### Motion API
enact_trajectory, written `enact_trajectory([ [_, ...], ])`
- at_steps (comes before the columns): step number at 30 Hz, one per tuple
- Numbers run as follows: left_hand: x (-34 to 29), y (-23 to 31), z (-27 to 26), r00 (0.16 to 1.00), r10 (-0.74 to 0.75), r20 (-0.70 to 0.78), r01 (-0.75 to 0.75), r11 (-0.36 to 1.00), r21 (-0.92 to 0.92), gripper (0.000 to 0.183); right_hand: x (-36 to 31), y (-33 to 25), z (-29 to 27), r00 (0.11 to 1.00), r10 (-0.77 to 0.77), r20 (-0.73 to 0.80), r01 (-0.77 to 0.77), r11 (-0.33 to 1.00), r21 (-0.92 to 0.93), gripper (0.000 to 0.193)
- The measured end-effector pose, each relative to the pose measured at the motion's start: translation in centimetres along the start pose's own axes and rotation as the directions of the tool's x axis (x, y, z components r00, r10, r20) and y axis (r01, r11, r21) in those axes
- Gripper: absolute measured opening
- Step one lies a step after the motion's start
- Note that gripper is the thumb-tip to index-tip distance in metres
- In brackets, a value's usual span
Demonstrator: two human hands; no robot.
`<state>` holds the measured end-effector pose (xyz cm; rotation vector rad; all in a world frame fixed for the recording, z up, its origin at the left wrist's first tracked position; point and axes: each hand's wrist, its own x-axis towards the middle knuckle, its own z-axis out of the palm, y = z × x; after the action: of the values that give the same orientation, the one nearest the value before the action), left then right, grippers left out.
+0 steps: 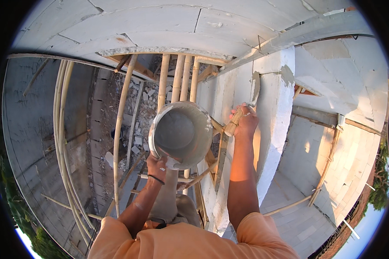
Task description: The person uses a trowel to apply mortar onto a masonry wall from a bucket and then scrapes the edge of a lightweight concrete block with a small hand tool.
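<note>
My left hand [156, 166] grips the near rim of a bucket [205, 134], its fingers closed on the edge. Grey wet mortar [173, 128] lies inside the bucket, and dried smears coat its rim. To the right, my right hand [246, 121] is wrapped round the wooden handle of a trowel [231, 127]. The trowel's metal part points away from me, over the top of a white block wall [270, 108]. Patches of grey mortar [286, 75] stick to the wall's far end, close to the trowel.
Bamboo poles [163, 82] stand beyond the bucket, and more poles [65, 125] lean at the left. Far below lies rubble [138, 116] of broken white blocks. A grey beam [320, 26] crosses at the upper right. Beyond the wall is a lower block room [307, 194].
</note>
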<state>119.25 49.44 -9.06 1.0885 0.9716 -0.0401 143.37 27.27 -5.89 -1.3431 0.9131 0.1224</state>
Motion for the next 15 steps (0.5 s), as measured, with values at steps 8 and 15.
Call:
enact_trajectory([
  [8, 0.0, -1.1, -1.7, 0.998, -0.025, 0.058, 0.029, 0.997, -0.068, 0.032, -1.3, -3.4, -5.1, 0.983, 0.104, 0.151, -0.136, 0.967, 0.218, 0.021],
  [15, -2.9, 0.4, -1.1, 0.996, 0.002, 0.09, 0.009, 0.992, -0.125, 0.026, -14.7, -3.4, -11.1, 0.964, 0.043, 0.264, -0.039, 0.999, -0.018, 0.043],
])
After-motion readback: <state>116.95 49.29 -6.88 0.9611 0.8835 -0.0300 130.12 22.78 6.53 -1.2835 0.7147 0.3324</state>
